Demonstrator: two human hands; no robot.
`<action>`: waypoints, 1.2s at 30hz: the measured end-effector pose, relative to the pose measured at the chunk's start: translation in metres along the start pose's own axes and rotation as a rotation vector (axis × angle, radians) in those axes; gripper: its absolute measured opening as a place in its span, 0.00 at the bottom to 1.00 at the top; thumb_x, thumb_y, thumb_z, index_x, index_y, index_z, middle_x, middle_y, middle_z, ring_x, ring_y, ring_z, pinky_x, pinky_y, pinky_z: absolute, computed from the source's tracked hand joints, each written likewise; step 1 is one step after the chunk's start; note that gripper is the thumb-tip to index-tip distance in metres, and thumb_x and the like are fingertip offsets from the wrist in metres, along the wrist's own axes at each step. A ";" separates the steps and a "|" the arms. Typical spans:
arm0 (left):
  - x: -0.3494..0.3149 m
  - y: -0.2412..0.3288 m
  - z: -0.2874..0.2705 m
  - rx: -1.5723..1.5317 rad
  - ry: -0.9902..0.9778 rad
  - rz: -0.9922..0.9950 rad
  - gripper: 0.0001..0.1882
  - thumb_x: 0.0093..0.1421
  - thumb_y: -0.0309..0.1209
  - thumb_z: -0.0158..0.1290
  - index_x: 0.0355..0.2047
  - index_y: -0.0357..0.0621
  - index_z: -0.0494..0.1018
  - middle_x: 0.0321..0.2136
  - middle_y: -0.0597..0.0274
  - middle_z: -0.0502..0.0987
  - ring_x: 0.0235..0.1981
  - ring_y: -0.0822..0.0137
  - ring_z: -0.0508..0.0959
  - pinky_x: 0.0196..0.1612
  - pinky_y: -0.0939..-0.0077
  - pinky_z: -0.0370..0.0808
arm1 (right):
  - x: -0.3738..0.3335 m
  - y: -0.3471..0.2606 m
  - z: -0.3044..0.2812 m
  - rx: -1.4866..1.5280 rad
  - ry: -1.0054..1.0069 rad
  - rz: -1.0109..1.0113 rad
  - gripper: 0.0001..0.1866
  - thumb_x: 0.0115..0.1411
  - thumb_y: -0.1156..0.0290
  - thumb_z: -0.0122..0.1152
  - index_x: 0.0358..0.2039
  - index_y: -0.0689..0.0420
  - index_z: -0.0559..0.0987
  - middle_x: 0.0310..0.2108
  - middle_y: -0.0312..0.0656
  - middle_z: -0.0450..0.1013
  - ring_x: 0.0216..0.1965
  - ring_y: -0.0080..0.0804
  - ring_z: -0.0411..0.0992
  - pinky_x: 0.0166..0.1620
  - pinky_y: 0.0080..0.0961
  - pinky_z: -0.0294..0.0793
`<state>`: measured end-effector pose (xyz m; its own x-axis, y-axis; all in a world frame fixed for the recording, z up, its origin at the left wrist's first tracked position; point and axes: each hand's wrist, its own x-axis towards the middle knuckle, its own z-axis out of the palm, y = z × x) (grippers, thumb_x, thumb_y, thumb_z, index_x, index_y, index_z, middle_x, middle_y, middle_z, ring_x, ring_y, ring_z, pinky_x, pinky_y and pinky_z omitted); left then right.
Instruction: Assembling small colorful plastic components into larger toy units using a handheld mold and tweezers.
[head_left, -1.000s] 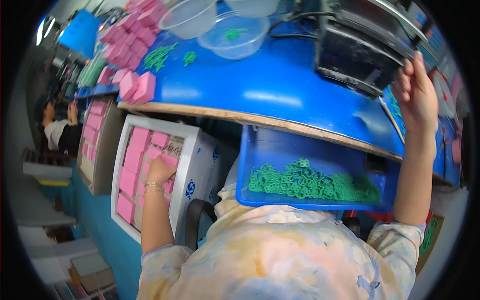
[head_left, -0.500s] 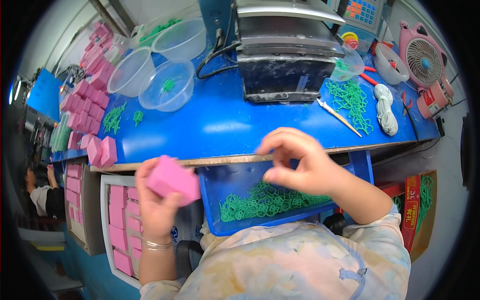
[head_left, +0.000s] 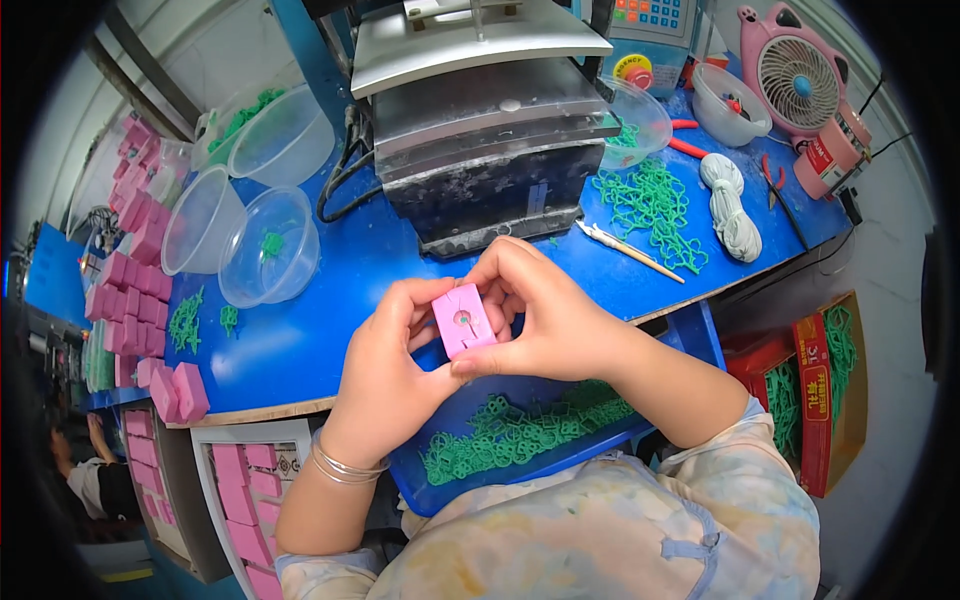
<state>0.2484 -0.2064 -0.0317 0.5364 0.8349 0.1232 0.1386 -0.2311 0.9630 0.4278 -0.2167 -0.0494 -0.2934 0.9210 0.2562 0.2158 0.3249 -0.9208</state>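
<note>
A small pink block (head_left: 462, 318) is held between my two hands above the front edge of the table. Its upward face has a round hollow with a small greenish spot in it, and thin dark lines run out from the hollow. My left hand (head_left: 390, 335) closes on the block's left side, with silver bangles on the wrist. From the other side my right hand (head_left: 545, 325) grips it, thumb along the near edge and fingers behind. Below both hands, a blue tray (head_left: 405, 478) carries a heap of green ring-shaped pieces (head_left: 500, 440).
A dark press-like machine (head_left: 480, 160) stands behind my hands. Clear plastic bowls (head_left: 270, 285) and stacked pink blocks (head_left: 130, 300) are at the left. Green pieces (head_left: 645, 205), a wooden-handled tool (head_left: 640, 255), grey cord (head_left: 735, 215) and a pink fan (head_left: 795, 80) lie or stand rightward.
My left hand has brought the pink block rightward and up over the table edge. The right hand, earlier empty with curled fingers, now grips the block too. The view has shifted.
</note>
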 end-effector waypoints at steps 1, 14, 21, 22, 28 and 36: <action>0.001 -0.002 -0.001 -0.001 0.000 -0.004 0.31 0.43 0.21 0.63 0.46 0.36 0.61 0.46 0.51 0.69 0.49 0.62 0.71 0.52 0.69 0.70 | 0.002 0.005 -0.001 0.085 -0.030 0.026 0.29 0.39 0.61 0.73 0.36 0.61 0.66 0.32 0.41 0.61 0.29 0.28 0.64 0.34 0.23 0.68; -0.018 -0.014 0.007 0.018 0.221 0.010 0.24 0.53 0.19 0.44 0.51 0.34 0.53 0.38 0.52 0.68 0.38 0.70 0.70 0.42 0.76 0.68 | -0.011 0.002 -0.004 -0.564 0.085 -0.443 0.29 0.39 0.71 0.63 0.45 0.61 0.67 0.39 0.48 0.67 0.40 0.44 0.68 0.42 0.34 0.64; -0.013 -0.013 0.015 -0.076 0.145 0.134 0.24 0.52 0.22 0.42 0.51 0.33 0.53 0.38 0.52 0.68 0.39 0.67 0.70 0.44 0.75 0.67 | -0.002 0.000 0.007 -0.643 0.133 -0.388 0.29 0.32 0.60 0.71 0.34 0.59 0.70 0.30 0.43 0.66 0.34 0.41 0.67 0.38 0.34 0.63; -0.013 -0.013 0.015 -0.174 0.131 0.096 0.25 0.51 0.22 0.42 0.51 0.34 0.52 0.39 0.52 0.67 0.39 0.67 0.69 0.45 0.74 0.67 | -0.003 0.001 0.007 -0.606 0.134 -0.355 0.28 0.32 0.60 0.71 0.33 0.59 0.71 0.30 0.42 0.66 0.34 0.40 0.67 0.38 0.33 0.63; -0.017 -0.017 0.010 -0.337 0.112 -0.001 0.26 0.50 0.25 0.42 0.51 0.35 0.51 0.40 0.53 0.67 0.39 0.68 0.70 0.45 0.74 0.68 | -0.004 0.000 0.006 -0.554 0.166 -0.377 0.27 0.33 0.62 0.71 0.33 0.57 0.71 0.29 0.40 0.67 0.33 0.39 0.67 0.37 0.33 0.63; -0.023 -0.017 0.004 -0.138 0.231 -0.038 0.28 0.54 0.25 0.54 0.52 0.41 0.54 0.32 0.63 0.70 0.26 0.78 0.69 0.29 0.86 0.69 | -0.014 -0.001 -0.019 0.086 0.025 -0.354 0.36 0.40 0.67 0.71 0.51 0.62 0.67 0.49 0.49 0.66 0.55 0.39 0.62 0.57 0.33 0.57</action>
<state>0.2370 -0.2230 -0.0520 0.3269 0.9371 0.1221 0.0319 -0.1400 0.9896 0.4490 -0.2256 -0.0462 -0.3123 0.7603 0.5695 0.0260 0.6061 -0.7950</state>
